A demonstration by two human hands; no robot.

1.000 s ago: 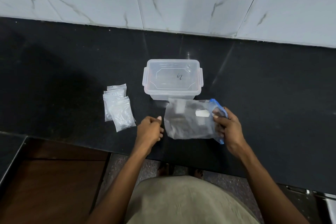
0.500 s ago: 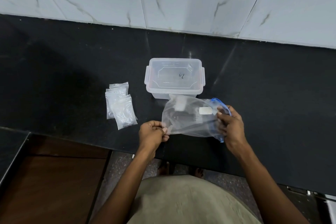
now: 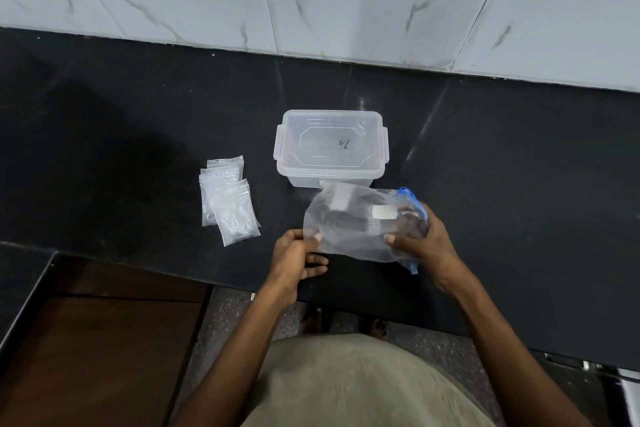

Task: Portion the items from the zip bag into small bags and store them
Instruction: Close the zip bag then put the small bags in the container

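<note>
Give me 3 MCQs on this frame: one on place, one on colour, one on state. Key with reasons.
1. Where do the small bags lie relative to the clear container?
A. to its left
B. inside it
C. on its lid

2. What colour is the zip bag closure?
A. red
B. blue
C. green

3. How is the zip bag held?
A. by no hand
B. by the right hand only
C. by both hands

Key: 1 A, they sit on the black counter, apart from the box. 2 B, a blue strip runs along its right end. 3 C, the left hand pinches one end and the right hand grips the other.
</note>
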